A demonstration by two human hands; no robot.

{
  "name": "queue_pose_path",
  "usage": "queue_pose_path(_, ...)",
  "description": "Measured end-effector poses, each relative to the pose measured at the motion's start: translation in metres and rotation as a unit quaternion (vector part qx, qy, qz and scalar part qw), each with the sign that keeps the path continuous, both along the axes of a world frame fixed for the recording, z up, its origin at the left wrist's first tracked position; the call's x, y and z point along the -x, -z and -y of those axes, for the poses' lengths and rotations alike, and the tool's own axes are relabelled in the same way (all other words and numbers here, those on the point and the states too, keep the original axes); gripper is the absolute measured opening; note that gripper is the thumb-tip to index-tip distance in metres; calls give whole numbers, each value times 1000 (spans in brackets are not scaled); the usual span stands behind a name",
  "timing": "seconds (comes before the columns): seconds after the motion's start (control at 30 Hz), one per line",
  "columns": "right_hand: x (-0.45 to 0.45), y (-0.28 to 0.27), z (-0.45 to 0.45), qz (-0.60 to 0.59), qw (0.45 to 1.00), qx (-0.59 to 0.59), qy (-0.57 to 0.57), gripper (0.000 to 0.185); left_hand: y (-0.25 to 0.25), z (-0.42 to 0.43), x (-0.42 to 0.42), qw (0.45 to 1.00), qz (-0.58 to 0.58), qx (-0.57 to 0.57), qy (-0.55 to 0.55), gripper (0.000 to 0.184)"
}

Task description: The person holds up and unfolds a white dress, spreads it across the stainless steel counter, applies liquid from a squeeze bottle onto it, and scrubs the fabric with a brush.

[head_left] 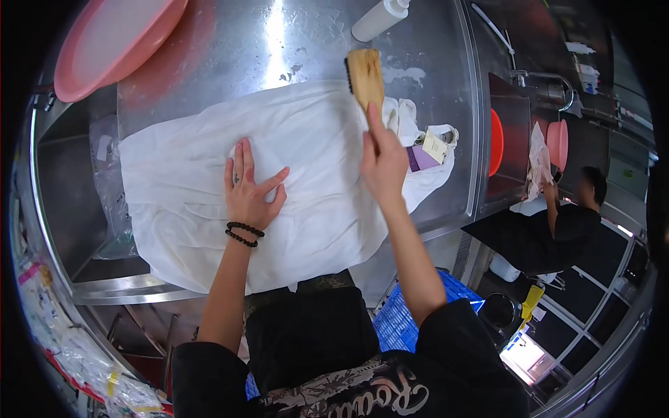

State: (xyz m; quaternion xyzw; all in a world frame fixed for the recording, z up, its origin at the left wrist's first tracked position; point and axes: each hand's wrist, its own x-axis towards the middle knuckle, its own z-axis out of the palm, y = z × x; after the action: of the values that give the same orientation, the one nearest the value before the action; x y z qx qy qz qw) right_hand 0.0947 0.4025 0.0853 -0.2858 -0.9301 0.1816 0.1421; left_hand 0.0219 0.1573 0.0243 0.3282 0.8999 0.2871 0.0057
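Note:
A white cloth garment point(313, 160) lies spread over the metal worktop, its front edge hanging down toward my lap. My left hand point(252, 188) rests on it with fingers spread, holding nothing. In my right hand point(385, 160) is a wooden scrubbing brush point(366, 76), gripped by its handle. Its dark bristles face left, and its head is over the garment's far right edge. Beside my right hand, purple and cream tags point(428, 152) lie on the garment's bunched right end.
A pink basin point(115, 45) stands at the back left and a white bottle point(380, 19) at the back. A blue crate point(411, 317) sits below the worktop. To the right, another person point(557, 216) holds pale cloth near sinks, a red basin point(496, 143) and a faucet point(543, 75).

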Motion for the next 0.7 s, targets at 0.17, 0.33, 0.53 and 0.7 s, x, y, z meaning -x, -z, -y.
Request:
queue_pose_path(0.17, -3, 9, 15, 19, 997, 67, -34, 57, -2, 1, 1, 1000, 1, 1, -4, 36)
queue_pose_path(0.33, -11, 26, 21, 41, 995, 90, -22, 57, -4, 2, -1, 999, 10, -29, -7, 33)
queue_pose_path(0.53, -24, -2, 10, -51, 989, 137, -7, 59, -5, -53, 14, 993, 68, -78, 50, 36)
queue_pose_path(0.7, -35, -6, -2, -69, 984, 166, -15, 60, -5, -98, 23, 990, 6, -16, 140, 38)
